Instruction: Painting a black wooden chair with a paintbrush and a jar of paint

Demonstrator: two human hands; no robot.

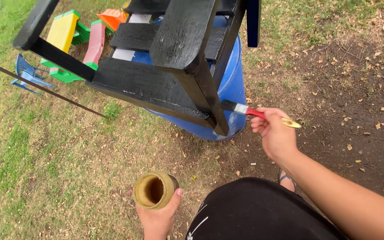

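Black paint already coats most of the wooden chair frame (165, 66) I see lying on the blue barrel (233, 84); only pale slats behind it look bare. At the frame's lowest leg end my right hand (275, 135) curls its fingers around the red-handled brush (255, 112), bristles touching wood. Below the frame, my left hand (158, 218) wraps its fingers around a paint-smeared can (153, 190).
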